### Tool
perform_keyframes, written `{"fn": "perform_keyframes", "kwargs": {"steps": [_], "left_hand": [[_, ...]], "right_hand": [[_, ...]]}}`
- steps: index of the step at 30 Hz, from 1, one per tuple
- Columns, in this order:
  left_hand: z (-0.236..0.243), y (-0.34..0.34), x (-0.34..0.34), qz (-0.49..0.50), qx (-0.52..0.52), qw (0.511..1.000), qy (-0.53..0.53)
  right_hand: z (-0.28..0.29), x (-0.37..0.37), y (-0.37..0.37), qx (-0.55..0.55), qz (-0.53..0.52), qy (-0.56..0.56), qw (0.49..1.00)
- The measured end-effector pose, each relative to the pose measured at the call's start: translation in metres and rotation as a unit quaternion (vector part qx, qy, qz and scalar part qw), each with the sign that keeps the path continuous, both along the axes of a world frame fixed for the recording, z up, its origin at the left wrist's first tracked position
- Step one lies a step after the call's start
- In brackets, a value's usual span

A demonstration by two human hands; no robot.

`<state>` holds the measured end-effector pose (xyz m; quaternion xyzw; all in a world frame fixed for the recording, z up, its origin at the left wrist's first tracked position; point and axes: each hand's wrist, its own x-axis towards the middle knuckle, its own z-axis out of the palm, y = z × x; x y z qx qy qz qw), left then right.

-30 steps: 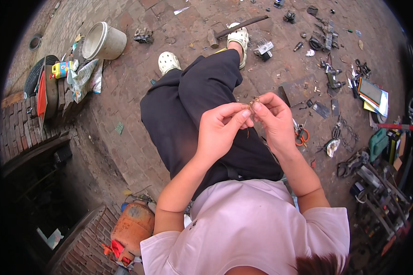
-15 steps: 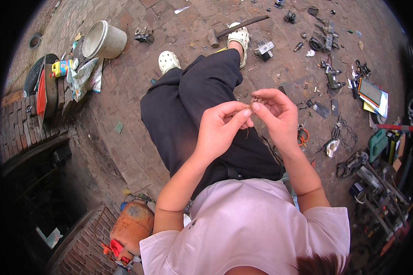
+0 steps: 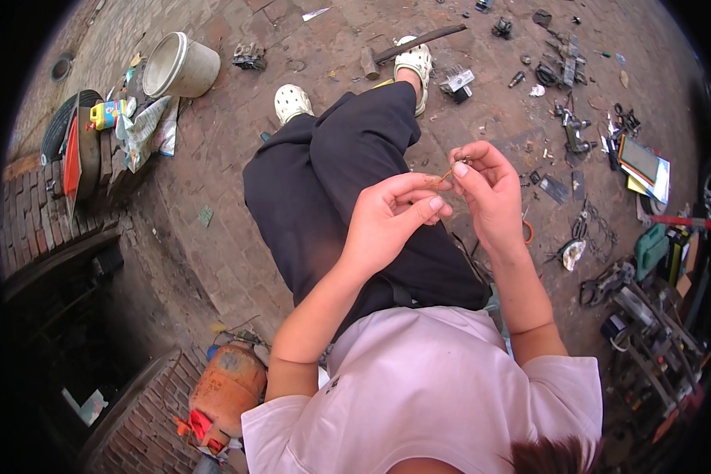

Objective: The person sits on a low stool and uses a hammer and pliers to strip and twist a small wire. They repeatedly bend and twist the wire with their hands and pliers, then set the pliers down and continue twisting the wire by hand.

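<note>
Above my lap, my right hand [image 3: 491, 201] pinches a small tangle of thin copper-coloured wire [image 3: 445, 177] between thumb and fingertips. A strand of it bends across to my left hand [image 3: 385, 225], whose index finger and thumb are curled at the strand's other end. Fine detail of the wire is too small to make out. Under both hands lie my dark trousers [image 3: 332, 166]. Partly behind my right wrist, an orange loop handle [image 3: 528, 231] shows on the ground.
A hammer [image 3: 370, 63] lies by my white clogs [image 3: 292, 103]. A white bucket [image 3: 201, 69] stands at the far left, a rusty orange cylinder [image 3: 227, 389] at the near left. Metal parts [image 3: 567, 63] and a green case [image 3: 650, 251] sit on the right.
My right hand has moved slightly up and right, away from the left. The fingertips have parted, and the wire strand now shows between them.
</note>
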<state>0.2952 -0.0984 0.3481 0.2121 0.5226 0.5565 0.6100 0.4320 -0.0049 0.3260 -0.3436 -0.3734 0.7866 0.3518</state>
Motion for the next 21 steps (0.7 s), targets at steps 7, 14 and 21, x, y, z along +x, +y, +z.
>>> {"fn": "perform_keyframes", "kwargs": {"steps": [7, 14, 21], "left_hand": [[-0.006, 0.002, -0.003, -0.011, 0.169, 0.883, 0.438], [-0.005, 0.001, -0.002, 0.021, 0.242, 0.680, 0.692], [-0.010, 0.007, -0.002, -0.035, 0.171, 0.801, 0.572]], "right_hand": [[0.002, 0.002, -0.002, -0.023, 0.018, 0.004, 1.000], [0.002, 0.003, -0.004, -0.091, 0.024, 0.034, 0.995], [-0.010, 0.004, -0.011, -0.032, 0.001, -0.018, 0.999]]}}
